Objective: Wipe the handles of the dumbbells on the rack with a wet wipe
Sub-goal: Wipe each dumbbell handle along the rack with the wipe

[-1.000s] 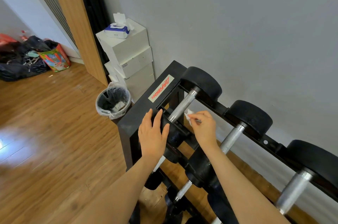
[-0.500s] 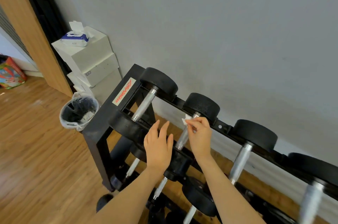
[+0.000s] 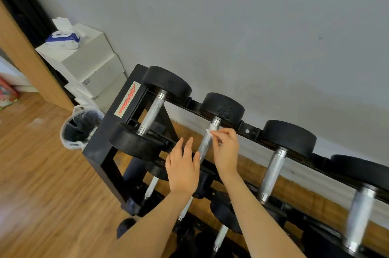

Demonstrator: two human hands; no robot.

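Right hand: the right hand (image 3: 225, 152) pinches a small white wipe (image 3: 210, 131) in its fingertips, pressing it to the upper end of the second handle (image 3: 205, 144)
Left hand: the left hand (image 3: 182, 168) is flat, fingers straight and close together, resting on the near head of the same dumbbell, just beside the handle
Rack: black rack (image 3: 109, 131) against a grey wall; top row holds dumbbells side by side, silver handles running from near to far
First handle: the leftmost handle (image 3: 152, 113) is bare, apart from both hands
Beside the rack: a lined bin (image 3: 81, 129) on the wood floor; a wipe pack (image 3: 63, 38) sits on stacked white boxes (image 3: 92, 68)
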